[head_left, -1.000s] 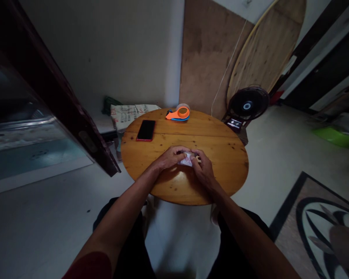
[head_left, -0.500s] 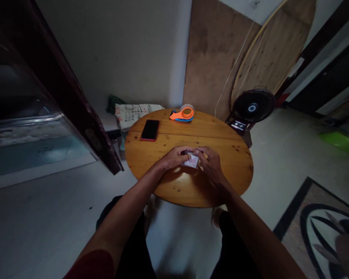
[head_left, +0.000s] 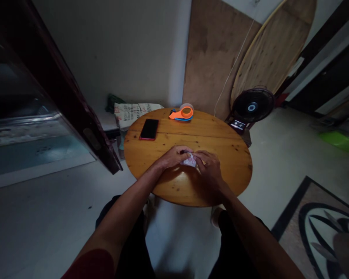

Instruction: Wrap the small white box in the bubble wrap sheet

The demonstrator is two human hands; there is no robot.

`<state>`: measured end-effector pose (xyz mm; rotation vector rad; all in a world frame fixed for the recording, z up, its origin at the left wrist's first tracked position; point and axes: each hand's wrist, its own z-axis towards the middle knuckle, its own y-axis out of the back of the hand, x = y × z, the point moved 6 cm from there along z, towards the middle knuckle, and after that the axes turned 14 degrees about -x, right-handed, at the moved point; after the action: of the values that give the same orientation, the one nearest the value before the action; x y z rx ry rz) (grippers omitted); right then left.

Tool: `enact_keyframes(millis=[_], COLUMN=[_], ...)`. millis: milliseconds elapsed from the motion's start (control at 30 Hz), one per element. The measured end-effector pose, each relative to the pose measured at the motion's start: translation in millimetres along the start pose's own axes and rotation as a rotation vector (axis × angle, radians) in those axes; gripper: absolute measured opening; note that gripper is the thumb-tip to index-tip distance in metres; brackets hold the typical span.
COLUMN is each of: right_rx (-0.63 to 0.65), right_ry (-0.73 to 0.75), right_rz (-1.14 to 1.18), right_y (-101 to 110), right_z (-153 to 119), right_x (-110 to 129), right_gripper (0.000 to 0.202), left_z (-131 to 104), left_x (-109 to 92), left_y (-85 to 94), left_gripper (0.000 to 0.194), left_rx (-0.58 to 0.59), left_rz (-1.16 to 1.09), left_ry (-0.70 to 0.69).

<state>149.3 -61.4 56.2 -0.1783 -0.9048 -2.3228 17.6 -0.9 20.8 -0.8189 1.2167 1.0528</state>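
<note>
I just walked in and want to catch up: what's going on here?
Someone's bare hands are working over a round wooden table. The left hand holds a small pale item with pinkish markings, and the right hand has its fingers at the item's right side; whether they grip it is hard to tell. Farther back lie a dark-screened phone and an orange-and-blue tape dispenser, neither touched.

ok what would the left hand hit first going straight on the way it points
Probably the right hand, just across the small packet the left hand holds, though depth there is unclear.
</note>
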Motion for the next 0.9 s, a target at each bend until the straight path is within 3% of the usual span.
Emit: enact_keyframes(millis=[200,433,733,900], right_rx=[-0.051,0.014,0.085,0.083], right_ry=[0.125,0.228,0.206,0.16], right_rz=[-0.097,-0.11,-0.14,-0.149], right_y=[2,2,-7,-12], right_z=[-8,-9,-18,-20], right_x=[2,1,-7,-14], right_gripper=[0.027,0.026,0.036,0.035], left_z=[0,1,3,5], left_x=[-2,-2,-1,2], left_y=[0.8,0.2,0.8,7.8], left_gripper=[0.032,0.026,0.027,0.034], left_rx=[-0.014,-0.035,-0.091,-0.194], left_rz=[0.045,0.041,0.171,0.259], left_ry=[0.0,0.01,-0.101,-0.124])
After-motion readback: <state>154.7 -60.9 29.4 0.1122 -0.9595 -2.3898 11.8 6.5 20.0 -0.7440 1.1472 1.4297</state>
